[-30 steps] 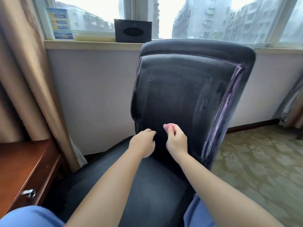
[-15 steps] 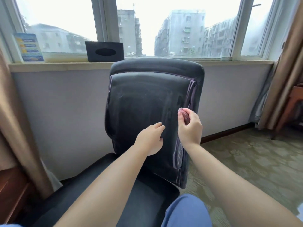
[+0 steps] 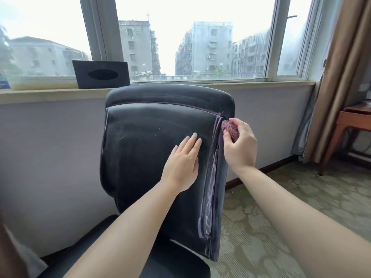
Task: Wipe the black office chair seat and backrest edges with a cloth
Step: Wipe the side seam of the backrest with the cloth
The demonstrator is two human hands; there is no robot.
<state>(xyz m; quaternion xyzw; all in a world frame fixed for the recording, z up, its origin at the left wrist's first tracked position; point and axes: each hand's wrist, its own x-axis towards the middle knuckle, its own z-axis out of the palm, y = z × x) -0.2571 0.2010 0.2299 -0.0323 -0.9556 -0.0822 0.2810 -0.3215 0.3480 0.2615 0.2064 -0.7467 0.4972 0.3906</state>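
The black office chair's backrest (image 3: 144, 149) stands in front of me under the window, its right edge seam worn to a purplish line. The seat (image 3: 100, 247) shows at the bottom left, partly hidden by my arms. My right hand (image 3: 240, 146) grips a bunched pinkish-red cloth (image 3: 229, 129) and holds it against the upper right edge of the backrest, near the corner seam. My left hand (image 3: 183, 162) lies flat on the front of the backrest with fingers straight, just left of that edge.
A black tissue box (image 3: 101, 74) sits on the windowsill (image 3: 50, 93) behind the chair. A brown curtain (image 3: 341, 77) hangs at the right beside a wooden table (image 3: 355, 119). Patterned carpet (image 3: 281, 207) spreads to the right of the chair.
My right hand has carried the cloth from the low middle of the backrest up its right edge to the top corner. My left hand has risen and flattened on the backrest.
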